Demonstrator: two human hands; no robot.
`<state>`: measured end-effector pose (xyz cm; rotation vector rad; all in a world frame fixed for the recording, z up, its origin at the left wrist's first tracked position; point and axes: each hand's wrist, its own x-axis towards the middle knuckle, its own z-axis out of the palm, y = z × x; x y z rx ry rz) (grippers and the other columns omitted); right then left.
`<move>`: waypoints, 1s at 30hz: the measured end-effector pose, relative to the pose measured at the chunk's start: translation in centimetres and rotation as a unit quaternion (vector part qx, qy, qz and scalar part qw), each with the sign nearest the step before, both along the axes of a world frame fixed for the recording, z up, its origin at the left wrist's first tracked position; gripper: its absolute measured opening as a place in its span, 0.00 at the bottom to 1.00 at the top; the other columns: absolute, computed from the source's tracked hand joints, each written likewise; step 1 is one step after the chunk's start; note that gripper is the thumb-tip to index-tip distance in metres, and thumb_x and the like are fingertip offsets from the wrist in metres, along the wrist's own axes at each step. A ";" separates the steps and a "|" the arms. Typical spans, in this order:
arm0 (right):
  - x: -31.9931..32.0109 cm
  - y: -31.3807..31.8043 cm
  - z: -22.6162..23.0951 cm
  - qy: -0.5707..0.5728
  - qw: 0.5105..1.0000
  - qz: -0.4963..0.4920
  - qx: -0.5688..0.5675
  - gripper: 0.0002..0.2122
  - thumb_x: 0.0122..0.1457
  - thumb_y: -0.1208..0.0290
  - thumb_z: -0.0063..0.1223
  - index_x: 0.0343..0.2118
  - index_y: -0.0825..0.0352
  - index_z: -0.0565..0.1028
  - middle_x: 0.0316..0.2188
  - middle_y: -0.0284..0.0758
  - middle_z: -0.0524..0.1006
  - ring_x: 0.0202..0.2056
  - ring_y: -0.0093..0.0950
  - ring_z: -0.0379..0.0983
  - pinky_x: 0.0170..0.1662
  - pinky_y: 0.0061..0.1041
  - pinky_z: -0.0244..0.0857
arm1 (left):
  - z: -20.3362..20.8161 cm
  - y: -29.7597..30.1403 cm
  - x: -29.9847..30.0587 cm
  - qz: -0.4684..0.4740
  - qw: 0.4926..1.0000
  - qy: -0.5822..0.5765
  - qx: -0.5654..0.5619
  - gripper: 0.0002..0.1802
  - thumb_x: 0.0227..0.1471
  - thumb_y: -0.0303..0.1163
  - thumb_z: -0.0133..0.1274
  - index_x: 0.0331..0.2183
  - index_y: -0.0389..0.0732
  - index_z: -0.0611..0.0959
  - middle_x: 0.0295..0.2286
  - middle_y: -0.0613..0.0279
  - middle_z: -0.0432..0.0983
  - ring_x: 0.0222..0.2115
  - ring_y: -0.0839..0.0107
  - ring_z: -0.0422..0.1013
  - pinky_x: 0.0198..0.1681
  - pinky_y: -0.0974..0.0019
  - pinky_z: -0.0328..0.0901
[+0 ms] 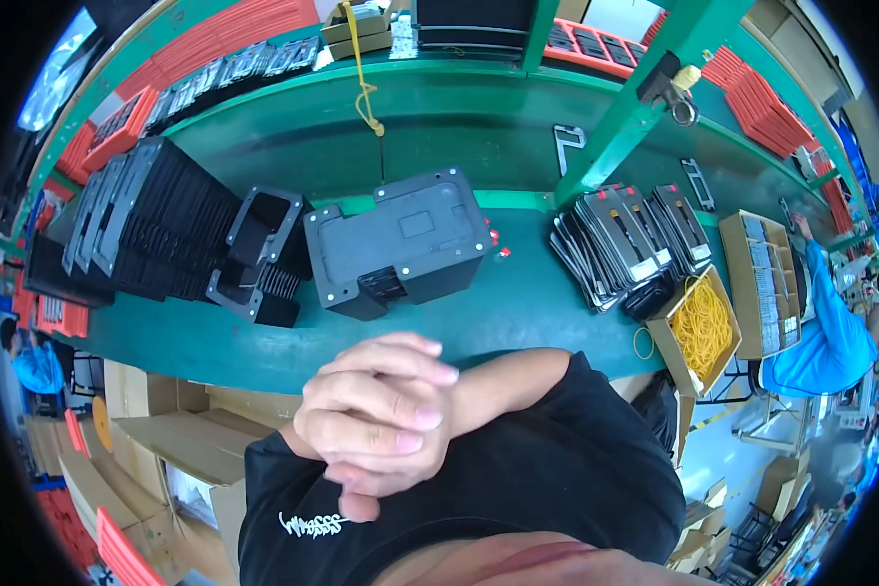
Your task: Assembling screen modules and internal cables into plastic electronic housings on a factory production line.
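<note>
My left hand [366, 405] is closed over my right hand [441, 439], in front of my chest at the bench's near edge. The left fingers lie across the right hand and hide most of it, so its own fingers cannot be made out. Both hands are apart from everything on the green bench [527, 303]. Nearest beyond them sits a block of stacked black plastic trays [415, 230] with a notch in its front. Small red pieces [504, 252] lie beside that block.
Left stand tall stacks of black frames [156, 225] and smaller frames [264, 230]. At right are dark flat panels [615, 234], a carton of yellow bands [703, 327] and a divided carton [757, 278]. A green post [635, 107] rises behind. A blue-sleeved person [820, 332] works at right.
</note>
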<state>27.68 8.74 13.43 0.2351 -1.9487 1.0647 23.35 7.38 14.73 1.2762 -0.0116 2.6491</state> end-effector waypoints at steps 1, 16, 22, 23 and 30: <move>-0.7 -0.8 0.3 -0.023 1.000 0.010 -0.005 0.12 0.57 0.59 0.55 0.21 0.56 0.68 0.21 0.25 0.64 0.24 0.28 0.67 0.34 0.29 0.66 | 0.1 -0.4 -0.4 -0.008 1.000 0.020 -0.007 0.26 0.52 0.50 0.50 0.18 0.36 0.79 0.16 0.47 0.73 0.15 0.54 0.69 0.20 0.57 0.66; 0.5 -2.6 3.1 -0.362 0.929 0.072 -0.021 0.12 0.53 0.60 0.61 0.29 0.61 0.70 0.30 0.32 0.70 0.30 0.35 0.71 0.36 0.37 0.68 | 1.3 -2.9 -6.2 -0.118 0.941 0.280 -0.151 0.21 0.46 0.43 0.57 0.15 0.35 0.79 0.15 0.56 0.74 0.11 0.64 0.68 0.14 0.63 0.65; 0.7 -0.8 1.1 -0.092 0.994 -0.040 0.042 0.23 0.49 0.67 0.65 0.45 0.69 0.68 0.41 0.43 0.69 0.42 0.45 0.71 0.41 0.43 0.68 | 0.1 -2.5 -6.3 -0.065 0.948 0.195 -0.245 0.25 0.52 0.49 0.56 0.20 0.34 0.81 0.20 0.54 0.76 0.20 0.60 0.74 0.22 0.61 0.70; 0.6 -0.7 1.3 -0.092 0.994 -0.041 0.043 0.23 0.49 0.67 0.65 0.45 0.69 0.68 0.41 0.43 0.69 0.42 0.45 0.71 0.41 0.43 0.68 | 0.1 -2.1 -6.5 -0.072 0.952 0.196 -0.222 0.26 0.54 0.50 0.55 0.21 0.34 0.81 0.21 0.54 0.76 0.21 0.59 0.74 0.23 0.60 0.70; 0.8 -0.8 1.7 -0.116 0.993 0.028 -0.012 0.26 0.51 0.60 0.67 0.49 0.66 0.69 0.43 0.45 0.70 0.45 0.45 0.70 0.44 0.41 0.66 | -0.5 -1.6 -8.6 -0.098 0.945 0.265 -0.165 0.27 0.59 0.50 0.51 0.22 0.34 0.80 0.21 0.56 0.76 0.22 0.58 0.74 0.24 0.60 0.70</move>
